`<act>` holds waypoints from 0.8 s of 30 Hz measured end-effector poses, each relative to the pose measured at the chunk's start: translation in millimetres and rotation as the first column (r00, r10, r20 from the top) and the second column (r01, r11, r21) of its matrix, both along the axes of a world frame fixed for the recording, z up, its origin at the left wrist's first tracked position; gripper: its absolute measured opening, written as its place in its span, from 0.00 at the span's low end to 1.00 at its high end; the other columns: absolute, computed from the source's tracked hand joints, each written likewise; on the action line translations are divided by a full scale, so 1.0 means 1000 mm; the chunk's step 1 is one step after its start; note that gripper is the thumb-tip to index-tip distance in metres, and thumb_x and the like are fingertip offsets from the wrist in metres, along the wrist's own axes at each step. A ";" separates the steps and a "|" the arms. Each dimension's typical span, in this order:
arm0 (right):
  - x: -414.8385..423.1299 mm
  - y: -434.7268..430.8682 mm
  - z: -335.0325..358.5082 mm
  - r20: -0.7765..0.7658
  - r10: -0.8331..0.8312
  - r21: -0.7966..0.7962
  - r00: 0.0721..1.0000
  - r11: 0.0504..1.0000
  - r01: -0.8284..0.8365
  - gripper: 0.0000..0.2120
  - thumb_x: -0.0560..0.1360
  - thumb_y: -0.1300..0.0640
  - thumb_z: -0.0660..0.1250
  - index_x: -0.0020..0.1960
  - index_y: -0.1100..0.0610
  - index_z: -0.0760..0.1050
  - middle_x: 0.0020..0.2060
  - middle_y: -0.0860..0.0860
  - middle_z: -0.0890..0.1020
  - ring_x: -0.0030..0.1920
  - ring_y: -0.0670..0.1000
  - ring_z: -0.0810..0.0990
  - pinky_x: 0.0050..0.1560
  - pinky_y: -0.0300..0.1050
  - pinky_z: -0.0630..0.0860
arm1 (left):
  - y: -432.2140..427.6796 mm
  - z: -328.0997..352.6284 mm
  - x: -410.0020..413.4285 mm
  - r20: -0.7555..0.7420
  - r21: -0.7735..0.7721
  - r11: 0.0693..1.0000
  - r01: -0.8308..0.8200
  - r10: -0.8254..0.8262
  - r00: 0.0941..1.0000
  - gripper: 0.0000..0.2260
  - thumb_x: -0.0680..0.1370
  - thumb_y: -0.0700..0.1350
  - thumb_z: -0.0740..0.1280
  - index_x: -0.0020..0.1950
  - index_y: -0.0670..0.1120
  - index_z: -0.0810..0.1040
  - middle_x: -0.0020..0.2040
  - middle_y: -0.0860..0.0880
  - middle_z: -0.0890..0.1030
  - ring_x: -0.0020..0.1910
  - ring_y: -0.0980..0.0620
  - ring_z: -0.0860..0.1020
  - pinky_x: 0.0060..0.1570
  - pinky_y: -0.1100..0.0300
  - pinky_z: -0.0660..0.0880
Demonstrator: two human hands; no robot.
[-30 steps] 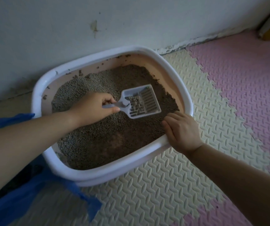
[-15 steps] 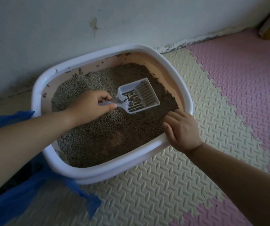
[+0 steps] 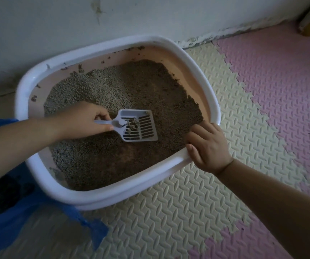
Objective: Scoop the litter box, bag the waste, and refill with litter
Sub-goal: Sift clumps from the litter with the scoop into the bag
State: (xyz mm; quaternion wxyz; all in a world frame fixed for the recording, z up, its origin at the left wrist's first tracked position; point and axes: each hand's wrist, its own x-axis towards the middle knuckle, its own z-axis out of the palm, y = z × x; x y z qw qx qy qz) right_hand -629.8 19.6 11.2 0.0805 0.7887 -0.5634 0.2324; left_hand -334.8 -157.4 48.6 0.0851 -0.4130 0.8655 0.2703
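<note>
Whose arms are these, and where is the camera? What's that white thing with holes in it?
The camera sits on a person's head, looking down, so you see their own two arms. The left hand grips the handle of a slotted scoop, which carries a small clump. The right hand holds the rim of the litter box. The box holds grey-brown litter and stands on a foam floor mat by a wall. A blue bag lies beside it, probably for the waste.
</note>
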 end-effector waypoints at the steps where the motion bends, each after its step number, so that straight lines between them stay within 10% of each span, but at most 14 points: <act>1: 0.000 0.000 -0.001 0.003 -0.007 -0.008 1.000 1.000 0.007 0.24 0.81 0.49 0.46 0.37 0.58 0.73 0.36 0.53 0.75 0.36 0.56 0.71 0.41 0.47 0.64 | -0.003 -0.001 0.003 0.026 -0.016 1.000 0.009 -0.009 1.000 0.07 0.74 0.58 0.68 0.46 0.57 0.79 0.34 0.52 0.79 0.32 0.50 0.77 0.32 0.57 0.68; 24: 0.004 -0.003 -0.007 0.037 -0.079 -0.080 0.996 0.993 0.082 0.28 0.80 0.49 0.44 0.32 0.59 0.74 0.31 0.53 0.74 0.35 0.53 0.68 0.38 0.46 0.63 | -0.059 -0.015 -0.013 0.019 -0.122 0.985 -0.119 0.122 0.992 0.08 0.72 0.58 0.70 0.41 0.54 0.79 0.33 0.51 0.78 0.31 0.50 0.76 0.32 0.58 0.72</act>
